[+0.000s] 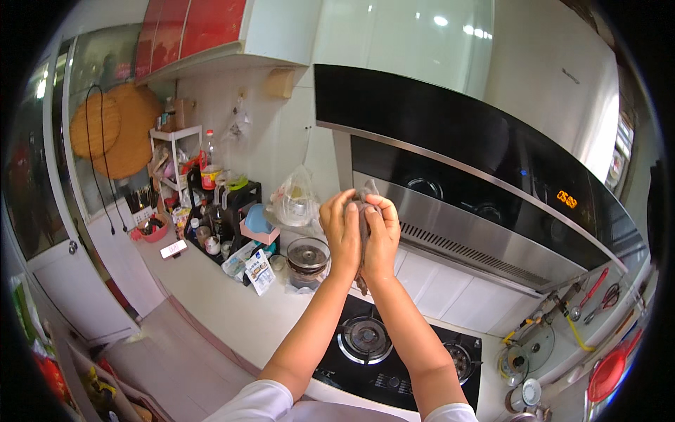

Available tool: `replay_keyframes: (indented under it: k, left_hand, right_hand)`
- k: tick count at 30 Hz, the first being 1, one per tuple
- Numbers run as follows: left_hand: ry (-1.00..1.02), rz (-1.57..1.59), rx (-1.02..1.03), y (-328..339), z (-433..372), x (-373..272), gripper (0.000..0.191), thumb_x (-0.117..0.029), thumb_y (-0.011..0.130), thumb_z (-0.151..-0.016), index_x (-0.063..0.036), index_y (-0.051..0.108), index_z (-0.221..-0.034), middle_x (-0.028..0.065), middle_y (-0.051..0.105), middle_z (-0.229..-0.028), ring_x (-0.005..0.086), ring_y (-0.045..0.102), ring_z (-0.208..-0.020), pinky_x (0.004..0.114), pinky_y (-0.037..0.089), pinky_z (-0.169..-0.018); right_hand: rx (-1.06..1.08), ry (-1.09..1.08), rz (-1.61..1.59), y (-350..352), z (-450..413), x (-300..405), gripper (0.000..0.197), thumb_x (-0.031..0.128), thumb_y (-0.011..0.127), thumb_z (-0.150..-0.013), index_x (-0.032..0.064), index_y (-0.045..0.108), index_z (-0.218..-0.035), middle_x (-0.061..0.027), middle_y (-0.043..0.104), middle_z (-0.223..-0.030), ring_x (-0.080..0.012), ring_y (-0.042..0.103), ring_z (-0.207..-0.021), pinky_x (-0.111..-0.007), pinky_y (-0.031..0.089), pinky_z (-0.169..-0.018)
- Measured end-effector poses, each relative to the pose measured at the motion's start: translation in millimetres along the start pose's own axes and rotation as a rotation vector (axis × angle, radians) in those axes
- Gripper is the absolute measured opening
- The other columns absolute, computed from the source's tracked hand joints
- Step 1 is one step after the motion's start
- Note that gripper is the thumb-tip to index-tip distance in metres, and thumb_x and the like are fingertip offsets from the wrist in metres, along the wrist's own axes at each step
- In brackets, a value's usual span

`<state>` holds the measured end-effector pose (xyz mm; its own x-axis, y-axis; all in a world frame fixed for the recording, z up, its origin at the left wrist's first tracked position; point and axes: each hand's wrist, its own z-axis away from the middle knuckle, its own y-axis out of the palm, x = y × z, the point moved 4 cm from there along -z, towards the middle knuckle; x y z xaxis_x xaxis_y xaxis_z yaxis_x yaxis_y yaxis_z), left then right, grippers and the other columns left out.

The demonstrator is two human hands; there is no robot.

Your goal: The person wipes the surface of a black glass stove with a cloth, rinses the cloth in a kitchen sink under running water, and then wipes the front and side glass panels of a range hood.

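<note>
A crumpled grey-brown cloth [362, 237] is squeezed between my two raised hands, one end poking up above the fingertips and another hanging below the palms. My left hand [340, 232] closes on it from the left side. From the right, my right hand [382, 232] presses on the same cloth, fingers curled over its top. Both hands are held up in front of the steel lower panel of a black range hood [453, 153]. Under my forearms lies a black glass gas hob [353, 372] with two burners showing.
Left of the hob, the counter [211, 300] carries a lidded glass pot [307, 258], a white packet [260, 271], a black rack [253, 192] of bottles and a pink basket [153, 232]. Pot lids [538, 348] and a red strainer [606, 377] are at the right.
</note>
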<state>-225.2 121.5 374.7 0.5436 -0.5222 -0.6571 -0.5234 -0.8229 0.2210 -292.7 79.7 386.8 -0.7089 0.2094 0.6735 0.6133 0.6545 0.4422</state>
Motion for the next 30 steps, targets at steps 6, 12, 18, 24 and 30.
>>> replay_keyframes:
  k: [6,12,18,24,30]
  left_hand:
    - [-0.389,1.018,0.102,-0.4,35.7,11.6,0.044,-0.034,0.042,-0.099,-0.0101,0.035,-0.135,0.0077,0.041,-0.128,0.0191,0.043,-0.118,0.034,0.037,-0.1]
    - [-0.333,1.028,-0.224,-54.7,-91.6,57.7,0.036,-0.024,0.046,-0.096,-0.0102,0.043,-0.129,0.0055,0.052,-0.121,0.02,0.052,-0.11,0.034,0.047,-0.088]
    - [0.357,0.856,0.249,1.4,-191.1,-13.0,0.046,-0.04,0.03,-0.101,-0.004,0.044,-0.125,0.0047,0.051,-0.106,0.0165,0.048,-0.1,0.031,0.037,-0.092]
    - [0.056,1.101,0.557,64.8,-227.3,43.1,0.05,-0.045,0.034,-0.098,-0.006,0.052,-0.123,0.0151,0.045,-0.119,0.0243,0.041,-0.114,0.037,0.033,-0.1]
    - [-0.286,0.669,0.607,90.4,-229.2,71.5,0.044,-0.041,0.037,-0.097,-0.0096,0.062,-0.114,0.0172,0.05,-0.114,0.03,0.046,-0.107,0.038,0.038,-0.097]
  right_hand:
    - [0.381,-0.119,0.636,49.8,2.7,8.0,0.033,0.022,0.045,-0.089,0.0011,0.062,-0.109,-0.0139,0.059,-0.117,-0.0308,0.049,-0.112,-0.036,0.037,-0.096]
    - [0.456,-1.067,1.441,108.6,12.9,105.0,0.033,0.009,0.066,-0.072,0.0052,0.065,-0.105,-0.0184,0.054,-0.12,-0.0323,0.053,-0.11,-0.041,0.043,-0.093]
    - [-0.137,-1.473,1.663,123.4,-49.5,175.0,0.024,0.016,0.061,-0.084,0.0069,0.066,-0.105,-0.0141,0.058,-0.118,-0.0293,0.054,-0.111,-0.041,0.04,-0.096]
    - [-0.273,-1.306,1.959,124.7,-96.2,150.7,0.023,0.024,0.049,-0.093,0.0073,0.065,-0.092,-0.0065,0.064,-0.088,-0.0247,0.059,-0.087,-0.033,0.04,-0.083]
    - [-0.345,-1.328,1.98,114.5,-103.8,148.9,0.027,0.022,0.043,-0.094,0.0064,0.064,-0.087,-0.0058,0.062,-0.083,-0.0224,0.057,-0.083,-0.033,0.038,-0.08]
